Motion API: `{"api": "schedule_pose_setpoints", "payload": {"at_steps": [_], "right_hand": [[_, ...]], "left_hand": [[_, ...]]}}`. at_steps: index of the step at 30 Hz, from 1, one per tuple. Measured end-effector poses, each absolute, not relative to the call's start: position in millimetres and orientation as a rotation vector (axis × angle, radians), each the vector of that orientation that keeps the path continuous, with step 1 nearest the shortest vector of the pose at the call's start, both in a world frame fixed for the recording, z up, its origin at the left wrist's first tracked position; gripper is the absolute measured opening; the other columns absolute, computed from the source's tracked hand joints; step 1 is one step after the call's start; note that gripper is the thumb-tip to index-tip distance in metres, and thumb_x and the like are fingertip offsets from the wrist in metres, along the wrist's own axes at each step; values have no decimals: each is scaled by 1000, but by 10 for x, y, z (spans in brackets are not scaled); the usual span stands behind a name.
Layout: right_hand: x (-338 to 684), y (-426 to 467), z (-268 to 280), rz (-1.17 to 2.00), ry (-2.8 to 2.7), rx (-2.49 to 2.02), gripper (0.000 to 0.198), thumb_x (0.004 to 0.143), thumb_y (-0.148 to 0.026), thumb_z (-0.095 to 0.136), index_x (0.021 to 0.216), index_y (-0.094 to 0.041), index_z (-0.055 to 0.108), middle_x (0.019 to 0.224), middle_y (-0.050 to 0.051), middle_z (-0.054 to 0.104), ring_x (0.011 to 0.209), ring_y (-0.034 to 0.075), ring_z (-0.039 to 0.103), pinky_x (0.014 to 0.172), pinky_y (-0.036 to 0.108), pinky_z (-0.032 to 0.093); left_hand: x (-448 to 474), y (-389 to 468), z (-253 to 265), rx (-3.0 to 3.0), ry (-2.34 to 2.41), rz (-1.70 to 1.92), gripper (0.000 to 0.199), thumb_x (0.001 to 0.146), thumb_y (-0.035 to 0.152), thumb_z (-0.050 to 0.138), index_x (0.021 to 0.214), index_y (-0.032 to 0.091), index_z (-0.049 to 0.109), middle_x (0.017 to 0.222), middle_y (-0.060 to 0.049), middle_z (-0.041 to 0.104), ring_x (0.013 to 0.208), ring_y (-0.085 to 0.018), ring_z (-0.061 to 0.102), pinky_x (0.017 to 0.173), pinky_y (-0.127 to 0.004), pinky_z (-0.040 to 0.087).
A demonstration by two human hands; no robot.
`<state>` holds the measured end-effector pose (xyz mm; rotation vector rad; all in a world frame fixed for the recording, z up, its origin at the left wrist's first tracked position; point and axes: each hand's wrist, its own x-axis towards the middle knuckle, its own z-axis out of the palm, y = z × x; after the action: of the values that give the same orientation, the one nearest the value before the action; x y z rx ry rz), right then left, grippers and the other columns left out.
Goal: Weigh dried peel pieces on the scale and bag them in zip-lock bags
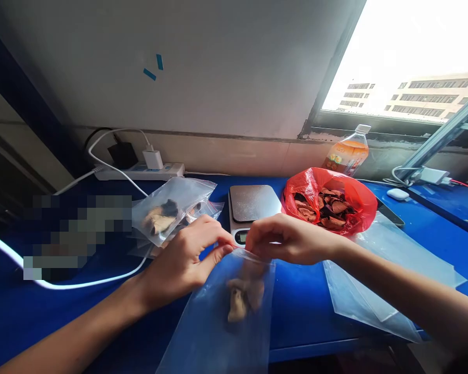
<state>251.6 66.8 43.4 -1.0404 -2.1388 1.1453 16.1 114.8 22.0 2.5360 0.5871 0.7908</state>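
A clear zip bag with a red seal strip hangs at the front edge of the blue table, several brownish dried slices inside it. My left hand pinches the bag's top edge between thumb and fingers. At the other end of that edge, my right hand has its curled fingers closed on the bag; some fingertips are hidden. Just behind my hands stands a small digital kitchen scale with a bare metal plate. To its right sits a red plastic bag full of reddish-brown dried slices.
Filled zip bags lie left of the scale. Flat clear bags lie under my right forearm. An orange drink bottle stands by the window. A power strip lies along the wall, and a white cable loops across the table's left.
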Motion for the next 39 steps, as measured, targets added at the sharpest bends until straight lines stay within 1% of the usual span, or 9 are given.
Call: {"api": "schedule_pose_setpoints", "payload": {"at_steps": [6, 9, 12, 19, 23, 25, 28, 30, 39], "right_hand": [[2641, 647, 524, 1486, -1999, -1045, 34, 97, -43, 50, 110, -17, 67, 96, 7, 75, 86, 16, 70, 79, 29, 56], [2663, 590, 489, 1312, -1937, -1085, 30, 91, -34, 62, 116, -17, 65, 105, 8, 74, 90, 16, 70, 80, 28, 57], [2637, 544, 380, 1094, -1792, -1146, 16, 86, -28, 67, 98, -17, 68, 109, 8, 71, 100, 17, 68, 82, 26, 56], [2587, 494, 288, 1111, -1639, -1302, 19, 84, -34, 66, 83, -16, 61, 65, -1, 59, 59, 10, 55, 52, 21, 44], [2593, 503, 243, 808, -1628, -1309, 16, 86, -30, 59, 96, -17, 60, 68, -3, 56, 56, 9, 49, 48, 22, 38], [2614, 526, 185, 547, -1585, -1285, 15, 85, -24, 56, 99, -19, 60, 74, -1, 58, 63, 10, 53, 54, 23, 43], [2678, 552, 111, 131, -1494, -1192, 19, 77, -11, 53, 93, -21, 58, 78, 0, 61, 72, 13, 59, 66, 29, 49], [2713, 540, 98, -63, -1456, -1141, 21, 73, -7, 51, 86, -23, 55, 74, -1, 60, 67, 14, 58, 64, 30, 48], [2575, 405, 140, -293, -1804, -1076, 26, 81, -2, 46, 78, -24, 59, 70, 1, 62, 65, 14, 58, 62, 30, 49]], "left_hand": [[214, 1161, 232, 2169, 725, 814, 19, 92, 32, 57, 83, 20, 70, 95, -4, 70, 88, -17, 65, 78, -28, 52], [232, 1191, 233, 1789, 855, 715, 30, 84, 49, 66, 87, 20, 69, 85, -4, 71, 72, -16, 66, 62, -25, 53], [238, 1216, 251, 1550, 922, 701, 43, 70, 56, 79, 90, 20, 69, 73, -3, 69, 67, -16, 66, 55, -23, 50], [218, 1227, 313, 1325, 949, 776, 44, 62, 44, 88, 93, 19, 68, 77, 0, 68, 73, -14, 67, 59, -20, 50], [211, 1214, 344, 1394, 1024, 724, 34, 70, 40, 80, 93, 18, 68, 81, -3, 69, 74, -17, 68, 51, -19, 43], [213, 1207, 353, 1474, 1041, 716, 31, 72, 40, 76, 92, 18, 67, 78, -3, 68, 72, -17, 66, 48, -19, 40], [212, 1206, 348, 1574, 1046, 741, 30, 71, 40, 75, 91, 19, 67, 72, 0, 64, 63, -13, 59, 46, -19, 39], [208, 1212, 337, 1604, 1048, 760, 31, 71, 40, 75, 93, 19, 67, 71, 1, 62, 57, -10, 53, 45, -19, 38], [196, 1245, 265, 1716, 1033, 777, 26, 75, 38, 73, 94, 20, 68, 80, 0, 65, 56, -8, 51, 46, -17, 40]]}}
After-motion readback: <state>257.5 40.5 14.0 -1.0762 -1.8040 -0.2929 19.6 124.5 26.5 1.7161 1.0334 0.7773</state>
